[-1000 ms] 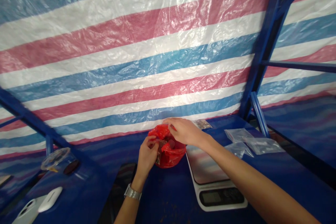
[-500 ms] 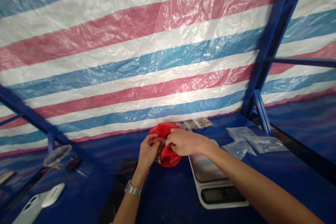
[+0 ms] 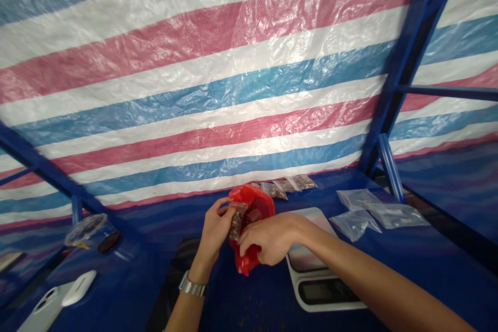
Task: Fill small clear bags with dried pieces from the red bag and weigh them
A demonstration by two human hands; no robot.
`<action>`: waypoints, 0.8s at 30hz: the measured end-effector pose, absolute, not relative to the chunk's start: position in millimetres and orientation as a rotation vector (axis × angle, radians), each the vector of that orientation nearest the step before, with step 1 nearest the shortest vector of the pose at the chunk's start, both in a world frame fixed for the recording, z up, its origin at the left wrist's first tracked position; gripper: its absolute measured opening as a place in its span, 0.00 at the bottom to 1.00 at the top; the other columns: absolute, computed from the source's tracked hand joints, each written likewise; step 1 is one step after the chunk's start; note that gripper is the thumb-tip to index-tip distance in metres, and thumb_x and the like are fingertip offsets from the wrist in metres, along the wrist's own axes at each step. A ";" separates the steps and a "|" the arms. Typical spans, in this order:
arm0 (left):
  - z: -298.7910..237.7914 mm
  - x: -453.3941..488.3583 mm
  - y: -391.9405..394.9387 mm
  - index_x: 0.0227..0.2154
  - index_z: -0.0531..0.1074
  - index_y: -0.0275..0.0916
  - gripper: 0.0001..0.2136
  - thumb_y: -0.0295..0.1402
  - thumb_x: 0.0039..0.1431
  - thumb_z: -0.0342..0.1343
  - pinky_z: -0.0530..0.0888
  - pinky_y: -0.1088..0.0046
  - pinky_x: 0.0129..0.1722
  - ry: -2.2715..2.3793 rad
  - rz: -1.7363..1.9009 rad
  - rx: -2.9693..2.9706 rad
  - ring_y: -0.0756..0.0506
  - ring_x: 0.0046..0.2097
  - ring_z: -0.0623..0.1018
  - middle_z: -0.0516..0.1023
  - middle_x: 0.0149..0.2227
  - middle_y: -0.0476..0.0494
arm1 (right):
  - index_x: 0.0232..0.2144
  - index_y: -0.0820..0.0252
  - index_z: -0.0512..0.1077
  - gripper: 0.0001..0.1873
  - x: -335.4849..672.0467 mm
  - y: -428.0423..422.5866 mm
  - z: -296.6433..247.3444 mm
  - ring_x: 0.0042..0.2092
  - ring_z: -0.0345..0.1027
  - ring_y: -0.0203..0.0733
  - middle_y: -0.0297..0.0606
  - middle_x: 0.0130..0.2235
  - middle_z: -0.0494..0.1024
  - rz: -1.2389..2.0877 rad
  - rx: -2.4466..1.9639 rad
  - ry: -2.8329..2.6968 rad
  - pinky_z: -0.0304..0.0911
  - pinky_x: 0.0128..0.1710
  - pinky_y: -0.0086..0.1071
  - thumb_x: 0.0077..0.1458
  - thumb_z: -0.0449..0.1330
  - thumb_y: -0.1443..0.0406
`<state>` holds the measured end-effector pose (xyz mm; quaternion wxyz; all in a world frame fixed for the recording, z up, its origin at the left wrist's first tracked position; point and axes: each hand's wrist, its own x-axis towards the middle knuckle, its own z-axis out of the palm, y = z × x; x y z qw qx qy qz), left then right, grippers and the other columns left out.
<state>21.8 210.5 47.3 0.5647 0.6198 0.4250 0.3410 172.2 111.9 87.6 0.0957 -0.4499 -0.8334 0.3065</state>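
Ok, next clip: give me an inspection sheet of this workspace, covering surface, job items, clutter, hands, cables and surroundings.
Surface: blue tabletop, with brown specks left of the scale.
Job items: open red plastic bag; digital scale, no legible reading; filled zip bags lined up near the tarp; clear zip bags right of the scale.
Clutter: clear plastic cup, and a smartphone with a white case against it, at left.
Left hand: grips a small brown-filled bag; silver wristwatch on the wrist.
Right hand: at the red plastic bag; exact grip unclear.
Cables: nothing seen.
Surroundings: striped tarp, blue metal frame.
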 end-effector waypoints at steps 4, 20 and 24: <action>58.4 15.2 207.0 0.47 0.74 0.39 0.20 0.39 0.51 0.66 0.74 0.74 0.29 0.954 0.765 1.477 0.45 0.31 0.83 0.86 0.34 0.43 | 0.36 0.55 0.83 0.20 168.0 109.8 92.3 0.38 0.77 0.41 0.34 0.37 0.85 0.873 -1.389 -2.526 0.67 0.37 0.28 0.43 0.60 0.77; 55.2 3.2 214.0 0.51 0.72 0.36 0.23 0.34 0.51 0.67 0.79 0.67 0.40 0.876 0.489 1.554 0.38 0.41 0.85 0.86 0.40 0.39 | 0.42 0.60 0.81 0.20 177.2 104.2 112.5 0.34 0.72 0.41 0.40 0.39 0.84 0.901 -1.616 -2.552 0.58 0.30 0.30 0.51 0.55 0.75; 50.1 3.8 216.5 0.53 0.70 0.36 0.25 0.35 0.52 0.67 0.78 0.67 0.35 0.933 0.478 1.570 0.38 0.37 0.85 0.86 0.36 0.40 | 0.41 0.63 0.81 0.21 183.9 105.9 113.2 0.35 0.73 0.42 0.44 0.40 0.84 0.779 -1.762 -2.509 0.56 0.29 0.30 0.50 0.53 0.77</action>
